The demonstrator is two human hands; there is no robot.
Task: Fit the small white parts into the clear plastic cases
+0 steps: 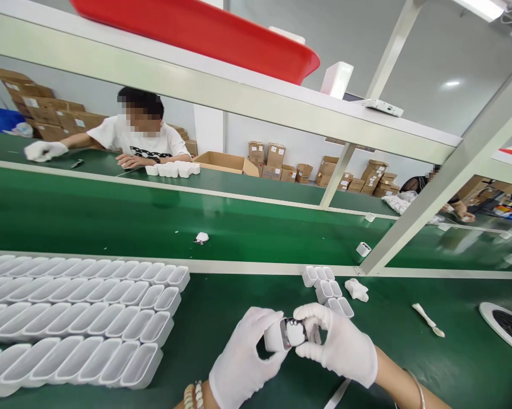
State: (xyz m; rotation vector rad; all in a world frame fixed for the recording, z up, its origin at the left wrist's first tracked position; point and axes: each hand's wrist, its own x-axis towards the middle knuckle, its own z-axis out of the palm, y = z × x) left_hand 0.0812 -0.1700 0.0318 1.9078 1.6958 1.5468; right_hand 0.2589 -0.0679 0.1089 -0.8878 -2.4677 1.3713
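My left hand, in a white glove, is closed around a small white plastic housing. A black-and-white insert shows at the housing's right end, pinched by the gloved fingers of my right hand. The two pieces touch, but how deep the insert sits inside I cannot tell. Beyond my right hand stand several empty white housings in short rows. A crumpled white piece lies beside them.
Long rows of open white housings fill the left of the green bench. A white twisted strip and a fan are at right. Across the green belt a person works. A red tray rests on the overhead shelf.
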